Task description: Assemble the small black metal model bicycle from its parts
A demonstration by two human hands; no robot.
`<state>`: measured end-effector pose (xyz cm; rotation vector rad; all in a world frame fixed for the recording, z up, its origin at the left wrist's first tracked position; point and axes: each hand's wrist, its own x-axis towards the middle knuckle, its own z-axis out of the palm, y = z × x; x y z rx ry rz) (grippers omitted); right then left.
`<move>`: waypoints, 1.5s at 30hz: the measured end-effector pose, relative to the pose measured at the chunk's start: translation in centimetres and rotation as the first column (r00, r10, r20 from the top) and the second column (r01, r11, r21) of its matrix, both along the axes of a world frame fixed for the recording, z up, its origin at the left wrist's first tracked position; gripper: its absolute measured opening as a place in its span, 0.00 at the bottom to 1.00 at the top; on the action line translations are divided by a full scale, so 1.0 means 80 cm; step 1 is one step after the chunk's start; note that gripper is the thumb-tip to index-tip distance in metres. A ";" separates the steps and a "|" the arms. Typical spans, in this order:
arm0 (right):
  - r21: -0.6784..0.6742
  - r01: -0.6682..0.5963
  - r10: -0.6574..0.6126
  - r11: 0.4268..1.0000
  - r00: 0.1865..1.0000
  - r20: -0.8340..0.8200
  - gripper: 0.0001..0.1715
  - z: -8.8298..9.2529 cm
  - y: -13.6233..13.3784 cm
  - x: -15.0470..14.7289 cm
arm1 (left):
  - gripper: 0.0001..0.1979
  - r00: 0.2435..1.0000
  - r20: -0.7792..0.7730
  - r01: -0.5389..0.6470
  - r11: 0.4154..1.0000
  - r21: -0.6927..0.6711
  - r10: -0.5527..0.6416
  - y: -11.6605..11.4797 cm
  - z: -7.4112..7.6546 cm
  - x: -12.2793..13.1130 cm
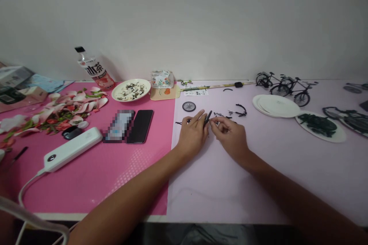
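My left hand (193, 134) is closed around a slim, black, pointed piece (207, 117), whose exact kind I cannot make out. Close beside it, my right hand (230, 134) pinches with thumb and forefinger near that piece; anything between these fingertips is too small to tell. Just beyond my left hand lies a small black spoked model wheel (189, 106). Past my right hand are a curved black model part (241, 111) and some small dark bits. A thin black part (178, 123) shows partly from behind my left hand.
Two black model bicycles (296, 90) stand at the back right behind stacked white plates (278, 106). Farther right, a plate holds dark green pieces (319, 125). Leftward are phones (140, 126), a white power bank (73, 149), a bowl (115, 93), a bottle (96, 71) and loose petals (77, 109).
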<state>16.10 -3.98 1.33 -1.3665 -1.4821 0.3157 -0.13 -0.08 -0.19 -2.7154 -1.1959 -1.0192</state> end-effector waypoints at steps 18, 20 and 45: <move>0.413 -0.133 -0.141 0.901 0.811 0.568 0.14 -0.004 0.017 0.014 | 0.19 0.990 0.141 0.015 0.996 -0.089 -0.003 -0.007 0.005 0.000; 0.389 -0.108 -0.136 0.915 0.825 0.549 0.15 -0.006 0.017 0.013 | 0.19 0.988 0.155 0.023 0.995 -0.093 -0.009 -0.007 0.006 0.000; -0.071 -0.091 0.057 0.993 0.923 -0.380 0.21 -0.001 -0.006 -0.025 | 0.21 0.985 0.174 0.034 0.992 -0.123 -0.012 -0.015 0.014 -0.005</move>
